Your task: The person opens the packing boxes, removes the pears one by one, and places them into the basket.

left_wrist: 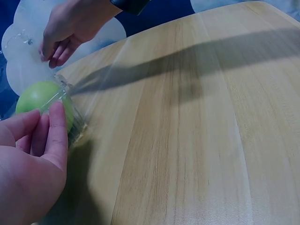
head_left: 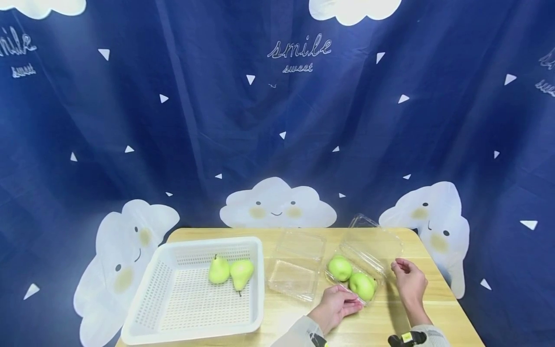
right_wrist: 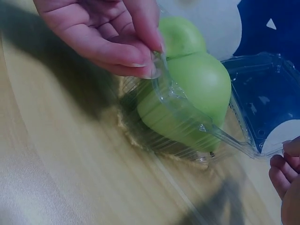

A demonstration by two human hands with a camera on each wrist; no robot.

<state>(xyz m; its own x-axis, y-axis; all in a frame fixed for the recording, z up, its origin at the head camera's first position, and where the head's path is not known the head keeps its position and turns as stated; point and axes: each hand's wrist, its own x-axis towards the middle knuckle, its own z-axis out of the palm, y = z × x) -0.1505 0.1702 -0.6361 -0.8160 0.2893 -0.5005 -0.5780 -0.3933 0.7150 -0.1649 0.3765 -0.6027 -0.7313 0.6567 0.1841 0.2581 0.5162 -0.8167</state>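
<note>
A clear plastic clamshell box [head_left: 376,295] holds two green pears [head_left: 363,286], lying side by side in its base. Its transparent lid [head_left: 374,242] is hinged up and tilted back on the far side. My left hand [head_left: 337,306] pinches the near rim of the base between thumb and fingers, right beside one pear, as the right wrist view also shows. At the lid's right edge, my right hand [head_left: 409,282] pinches the thin plastic with thumb and curled fingers [right_wrist: 282,171].
A white perforated basket [head_left: 191,332] on the left holds two more green pears [head_left: 230,271]. Between basket and box lies another clear clamshell box [head_left: 295,277], opened flat. The wooden table [left_wrist: 187,140] ends at a blue curtain [head_left: 277,120] with cloud prints.
</note>
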